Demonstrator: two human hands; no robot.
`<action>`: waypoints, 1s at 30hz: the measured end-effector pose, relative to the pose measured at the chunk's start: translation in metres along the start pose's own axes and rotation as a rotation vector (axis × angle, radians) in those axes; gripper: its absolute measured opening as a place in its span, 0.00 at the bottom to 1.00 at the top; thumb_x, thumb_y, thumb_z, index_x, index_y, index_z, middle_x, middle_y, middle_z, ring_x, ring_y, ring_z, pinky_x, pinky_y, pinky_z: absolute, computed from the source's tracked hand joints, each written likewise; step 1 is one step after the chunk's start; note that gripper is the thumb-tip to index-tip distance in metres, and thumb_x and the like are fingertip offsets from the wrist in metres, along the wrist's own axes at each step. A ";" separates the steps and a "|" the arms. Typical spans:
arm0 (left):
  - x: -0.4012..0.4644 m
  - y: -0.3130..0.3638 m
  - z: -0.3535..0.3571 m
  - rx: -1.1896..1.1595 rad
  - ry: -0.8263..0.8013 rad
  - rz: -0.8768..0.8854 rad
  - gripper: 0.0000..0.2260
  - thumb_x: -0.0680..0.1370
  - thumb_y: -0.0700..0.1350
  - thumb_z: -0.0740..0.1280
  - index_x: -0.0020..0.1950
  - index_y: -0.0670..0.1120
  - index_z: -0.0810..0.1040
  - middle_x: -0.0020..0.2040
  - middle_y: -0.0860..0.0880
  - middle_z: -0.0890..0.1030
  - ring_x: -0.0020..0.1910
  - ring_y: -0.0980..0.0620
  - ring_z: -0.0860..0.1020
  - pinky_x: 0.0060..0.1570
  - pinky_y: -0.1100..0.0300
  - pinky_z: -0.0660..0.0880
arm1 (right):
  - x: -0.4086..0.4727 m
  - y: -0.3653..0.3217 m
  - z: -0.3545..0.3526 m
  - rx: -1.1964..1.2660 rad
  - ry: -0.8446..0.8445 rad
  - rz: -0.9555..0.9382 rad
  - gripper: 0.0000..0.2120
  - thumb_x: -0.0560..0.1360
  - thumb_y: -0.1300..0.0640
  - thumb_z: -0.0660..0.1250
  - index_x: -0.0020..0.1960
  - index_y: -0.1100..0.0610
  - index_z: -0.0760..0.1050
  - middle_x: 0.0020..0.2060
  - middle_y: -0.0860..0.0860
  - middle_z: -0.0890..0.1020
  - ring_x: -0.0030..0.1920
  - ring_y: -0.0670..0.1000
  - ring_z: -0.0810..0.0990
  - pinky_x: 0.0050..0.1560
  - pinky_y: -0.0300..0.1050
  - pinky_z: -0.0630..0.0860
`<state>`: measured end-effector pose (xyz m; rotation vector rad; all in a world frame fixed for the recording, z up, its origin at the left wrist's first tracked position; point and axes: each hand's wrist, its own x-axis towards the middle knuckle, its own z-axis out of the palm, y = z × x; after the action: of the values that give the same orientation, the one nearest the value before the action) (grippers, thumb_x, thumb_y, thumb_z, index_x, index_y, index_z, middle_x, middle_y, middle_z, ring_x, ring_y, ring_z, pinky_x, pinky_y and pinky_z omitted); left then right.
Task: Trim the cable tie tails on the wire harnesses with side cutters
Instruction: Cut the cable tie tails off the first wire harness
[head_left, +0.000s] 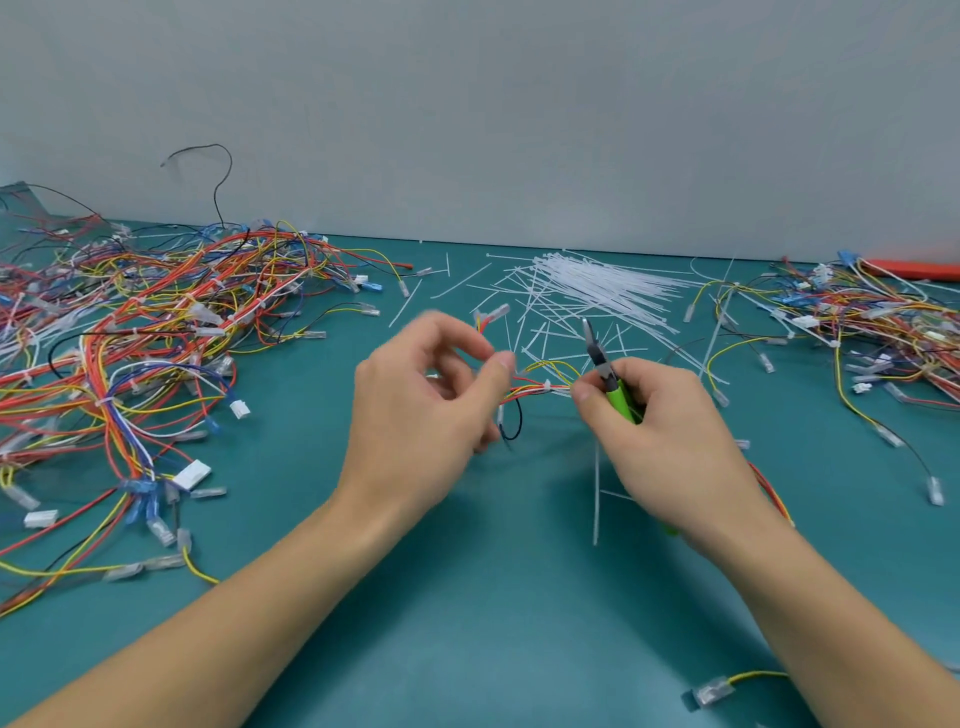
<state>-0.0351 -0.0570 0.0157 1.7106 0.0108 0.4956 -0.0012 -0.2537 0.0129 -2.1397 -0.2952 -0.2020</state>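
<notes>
Centrally, over the teal bench (519, 597), both hands work one small wire harness (535, 387) of red, yellow and orange leads, held between them just above the surface. The left hand (421, 405) has its fingers curled, thumb and forefinger pinching the harness's left end (this hand is motion-blurred, so the exact contact is unclear). The right hand (660, 441) grips the green-handled side cutters (608, 374), its fingers wrapped round the handles, the metal nose pointing up and away; whether the blades are parted cannot be told. A white cable tie (546, 385) sits on the harness between the hands.

Surroundings: a large tangled heap of harnesses (145, 338) occupies the bench to the left, a second heap (872, 332) the far right. Behind the hands lies a bundle of unused white ties (602, 283), with loose white strips (535, 332) scattered beside it, directly beyond the cutter nose. A stray yellow lead with a clear terminal (711, 693) lies near the right forearm. A grey wall (467, 104) backs the bench.
</notes>
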 end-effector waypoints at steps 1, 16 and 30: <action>-0.004 0.001 0.003 0.035 -0.109 -0.020 0.06 0.77 0.50 0.75 0.43 0.50 0.82 0.29 0.49 0.81 0.23 0.45 0.81 0.20 0.55 0.76 | 0.000 0.000 0.000 0.037 0.004 -0.001 0.11 0.80 0.49 0.69 0.44 0.55 0.79 0.27 0.50 0.72 0.28 0.48 0.67 0.30 0.45 0.68; -0.004 -0.011 0.019 -0.446 -0.250 -0.304 0.08 0.82 0.44 0.69 0.60 0.49 0.84 0.53 0.49 0.86 0.40 0.55 0.80 0.28 0.63 0.70 | -0.005 -0.024 -0.002 0.697 -0.230 0.254 0.08 0.81 0.55 0.69 0.46 0.52 0.85 0.44 0.55 0.87 0.38 0.50 0.82 0.45 0.50 0.80; 0.008 -0.012 0.015 -0.410 -0.150 -0.240 0.05 0.82 0.44 0.69 0.54 0.45 0.83 0.46 0.51 0.85 0.36 0.54 0.78 0.28 0.63 0.72 | -0.002 -0.025 -0.005 0.854 -0.233 0.382 0.11 0.71 0.45 0.74 0.46 0.52 0.86 0.40 0.54 0.83 0.35 0.51 0.78 0.39 0.45 0.76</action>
<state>-0.0192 -0.0664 0.0053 1.3181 0.0059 0.1735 -0.0103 -0.2449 0.0354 -1.3258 -0.0707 0.3460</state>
